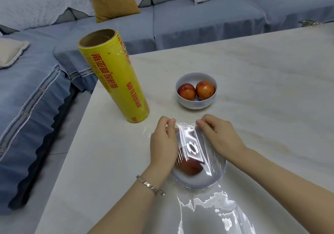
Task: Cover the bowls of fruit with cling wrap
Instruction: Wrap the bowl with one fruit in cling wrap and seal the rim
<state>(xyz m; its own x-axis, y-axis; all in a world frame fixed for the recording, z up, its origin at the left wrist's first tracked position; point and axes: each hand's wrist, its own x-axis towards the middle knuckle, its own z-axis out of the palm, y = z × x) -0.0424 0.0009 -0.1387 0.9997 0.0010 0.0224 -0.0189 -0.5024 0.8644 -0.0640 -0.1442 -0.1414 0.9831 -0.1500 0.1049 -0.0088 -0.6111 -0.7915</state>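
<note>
A white bowl (197, 182) with red fruit (189, 167) sits near the table's front, under a clear sheet of cling wrap (191, 143). My left hand (163, 143) and my right hand (219, 136) each pinch the sheet's far edge above the bowl's far rim. The sheet's near part (207, 214) lies crumpled on the table towards me. A second white bowl (196, 101) with two red fruits (196, 91) stands uncovered further back. The yellow cling wrap roll (115, 78) stands upright to the left.
The pale marble table (262, 89) has its left edge close to the roll. A blue sofa (198, 16) with cushions wraps around the back and left. A metal object (310, 23) shows at the far right table edge.
</note>
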